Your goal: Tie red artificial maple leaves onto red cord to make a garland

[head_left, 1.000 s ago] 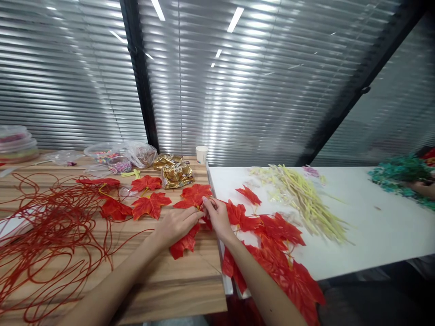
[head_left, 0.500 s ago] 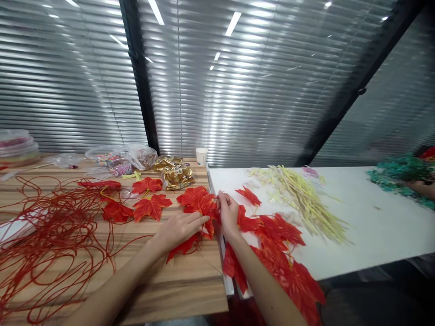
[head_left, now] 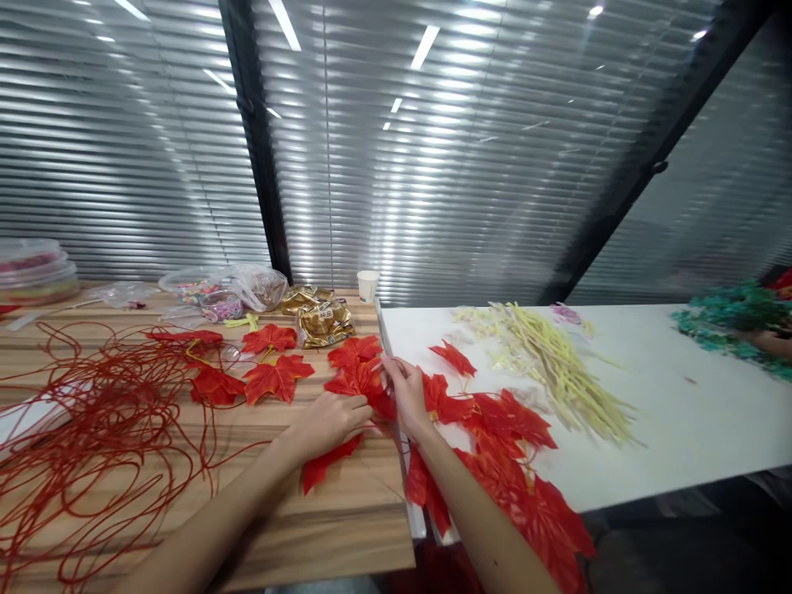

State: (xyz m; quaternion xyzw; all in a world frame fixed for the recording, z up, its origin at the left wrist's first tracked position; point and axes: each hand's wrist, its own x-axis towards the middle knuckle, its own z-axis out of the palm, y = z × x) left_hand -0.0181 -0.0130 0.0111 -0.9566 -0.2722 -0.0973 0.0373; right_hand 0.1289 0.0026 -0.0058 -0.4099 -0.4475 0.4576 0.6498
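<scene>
Red artificial maple leaves point(head_left: 355, 381) lie bunched at the seam between the two tables, with both of my hands at them. My left hand point(head_left: 334, 419) is closed at the lower left of the bunch, its fingers curled over the leaves. Thumb and fingers of my right hand point(head_left: 405, 396) pinch together at the bunch's upper right edge; the exact bit between the fingertips is too small to tell. More leaves on yellowish stems point(head_left: 511, 421) trail under my right forearm and over the white table's front edge. A red cord point(head_left: 247, 450) runs from the left toward my left hand.
A loose tangle of red cord point(head_left: 117, 429) covers the left of the wooden table point(head_left: 346, 528). Behind are loose leaves point(head_left: 278, 375), gold packets point(head_left: 325, 322), plastic bags point(head_left: 263, 285) and a paper cup point(head_left: 367, 285). Yellow strips point(head_left: 557, 371) lie on the white table point(head_left: 681, 421); another person's hand point(head_left: 773, 342) holds green foliage point(head_left: 723, 318).
My right hand has shifted slightly up and left, its fingertips now above the leaf bunch. My left hand has drawn a little down and left, its fingers more curled.
</scene>
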